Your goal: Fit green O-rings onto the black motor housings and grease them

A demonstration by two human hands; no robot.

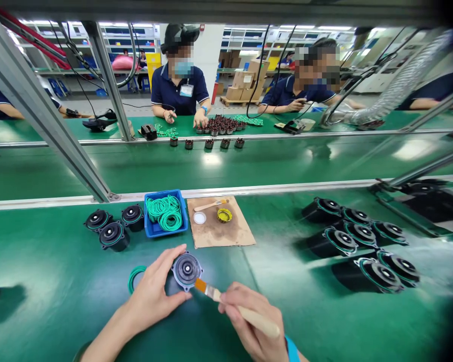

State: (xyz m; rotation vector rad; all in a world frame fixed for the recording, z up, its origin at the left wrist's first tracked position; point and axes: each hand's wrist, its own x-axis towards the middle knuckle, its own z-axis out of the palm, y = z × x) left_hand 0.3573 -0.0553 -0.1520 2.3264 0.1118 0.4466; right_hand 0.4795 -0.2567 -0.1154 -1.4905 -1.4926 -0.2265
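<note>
My left hand (pixel 154 291) grips a round black motor part (pixel 186 270) by its edge, just above the green table. A wooden-handled brush (pixel 234 306) is pinched in my right hand (pixel 249 322), and its orange bristles touch the lower right rim of the part. A loose green ring (pixel 134 277) lies on the table left of my left hand, partly hidden by it.
A blue tray (pixel 166 230) holds several green rings. A brown mat (pixel 219 234) carries a second brush (pixel 211 204), a white lid (pixel 200 217) and a yellow pot (pixel 224 215). Three black parts (pixel 113 226) sit left, several more (pixel 362 241) right. Two people work across the conveyor (pixel 226 166).
</note>
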